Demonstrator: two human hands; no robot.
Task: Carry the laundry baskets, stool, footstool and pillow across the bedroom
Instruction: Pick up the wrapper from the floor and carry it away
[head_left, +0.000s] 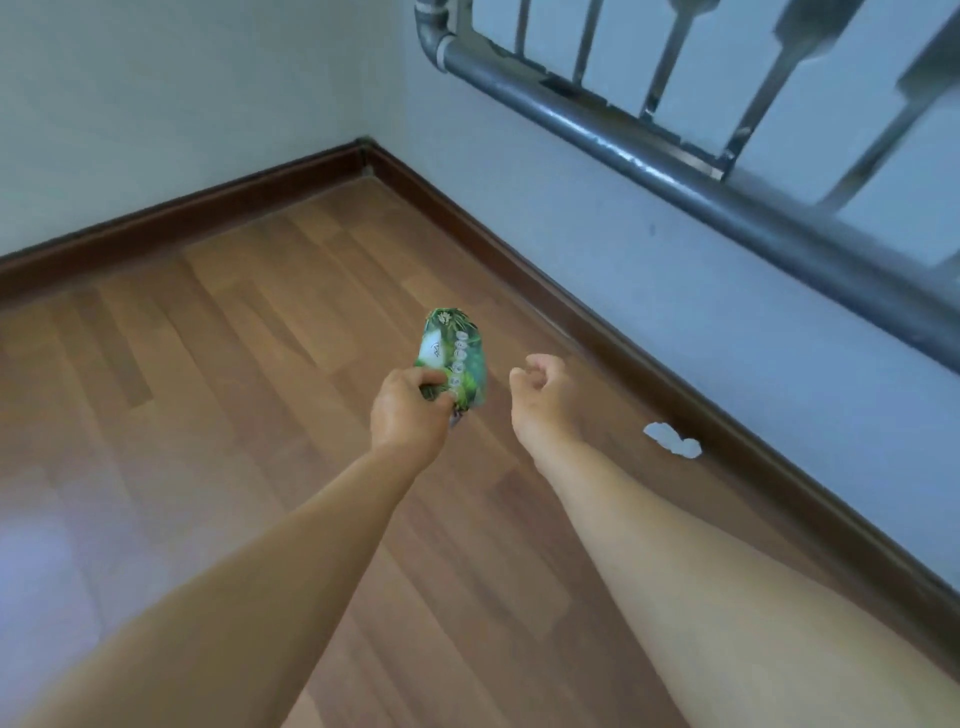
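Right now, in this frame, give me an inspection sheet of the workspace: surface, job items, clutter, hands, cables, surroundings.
Surface: wooden laminate floor, bare over most of the view, with a pale glare patch at lower left.
Job's things: nothing seen; no basket, stool, footstool or pillow in view.
Clutter: a white scrap lies on the floor close to the skirting board.
Hands: left hand grips a green printed packet, held above the floor; right hand is loosely curled and holds nothing.
Cables: nothing seen.
Surroundings: room corner with pale walls; a grey metal rail with upright bars crosses the upper right.
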